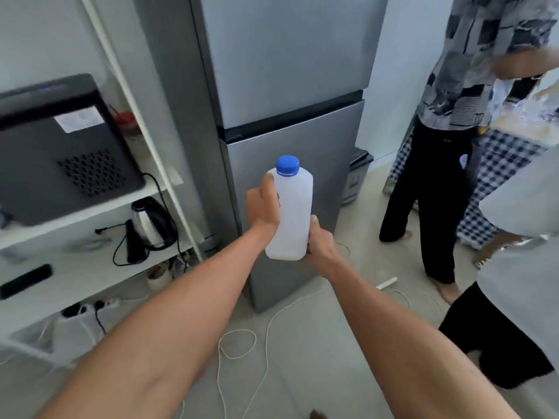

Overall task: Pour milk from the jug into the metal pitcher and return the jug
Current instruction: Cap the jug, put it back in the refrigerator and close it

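A white plastic milk jug (295, 213) with a blue screw cap (287, 165) is held upright in front of a grey fridge (290, 86), whose doors are closed. My left hand (263, 207) grips the jug's left side near the handle, thumb up by its shoulder. My right hand (320, 243) holds the jug's lower right side and bottom. The cap is on. No metal pitcher is in view.
A white shelf unit (90, 207) at left carries a black appliance (60, 146) and an electric kettle (151, 225). White cords (242, 343) and a power strip lie on the floor. Two people stand at right (447, 146), (514, 267) beside a checkered cloth.
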Demonstrator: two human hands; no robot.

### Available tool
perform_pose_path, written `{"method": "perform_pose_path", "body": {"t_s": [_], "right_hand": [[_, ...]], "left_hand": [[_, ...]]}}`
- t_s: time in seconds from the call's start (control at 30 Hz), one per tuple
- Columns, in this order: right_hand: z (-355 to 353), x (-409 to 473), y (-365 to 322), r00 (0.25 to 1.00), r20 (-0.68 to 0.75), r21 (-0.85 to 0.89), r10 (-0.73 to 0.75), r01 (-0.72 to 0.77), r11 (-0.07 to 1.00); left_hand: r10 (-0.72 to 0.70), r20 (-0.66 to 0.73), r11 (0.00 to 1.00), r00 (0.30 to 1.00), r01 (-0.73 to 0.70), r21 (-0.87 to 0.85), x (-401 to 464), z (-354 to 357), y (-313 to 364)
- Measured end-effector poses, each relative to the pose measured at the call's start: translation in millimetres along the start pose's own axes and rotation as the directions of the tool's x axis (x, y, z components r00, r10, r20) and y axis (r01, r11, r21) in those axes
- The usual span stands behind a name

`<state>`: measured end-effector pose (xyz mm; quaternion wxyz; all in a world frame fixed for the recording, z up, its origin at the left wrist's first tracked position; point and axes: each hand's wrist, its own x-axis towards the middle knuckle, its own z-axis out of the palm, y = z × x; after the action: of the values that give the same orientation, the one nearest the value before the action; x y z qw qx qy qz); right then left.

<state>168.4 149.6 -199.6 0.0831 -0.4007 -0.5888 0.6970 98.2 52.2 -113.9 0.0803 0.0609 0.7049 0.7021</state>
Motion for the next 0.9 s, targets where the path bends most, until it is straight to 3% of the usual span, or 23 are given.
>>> {"method": "perform_pose_path", "body": {"t_s": [0.4,0.77,0.83,0.9], "right_hand": [[60.3,72.8,-51.7,0.955,0.296,-0.138,-0.013,0.056,0.989],[95.5,75.3,-56.3,0.923,0.385,-0.24,0.009,0.091,0.966],[101.9,77.6,-69.8,0.936,0.34,-0.332,-0.091,0.21,0.919],[111.9,78.5,-94.2,0.914,0.268,-0.332,-0.306,0.385,0.861]], "left_hand": [[-0.024,-0.339,1.0,0.94,0.02,-0.013,61.5,-24.3,16.8],[0.012,-0.463,0.999,0.887,-0.026,-0.023,77.2,-53.7,22.3],[0.035,-0.47,0.999,0.882,-0.043,-0.006,78.0,-60.4,25.3],[0.042,-0.478,0.999,0.877,-0.046,0.003,80.6,-67.0,27.5]]}}
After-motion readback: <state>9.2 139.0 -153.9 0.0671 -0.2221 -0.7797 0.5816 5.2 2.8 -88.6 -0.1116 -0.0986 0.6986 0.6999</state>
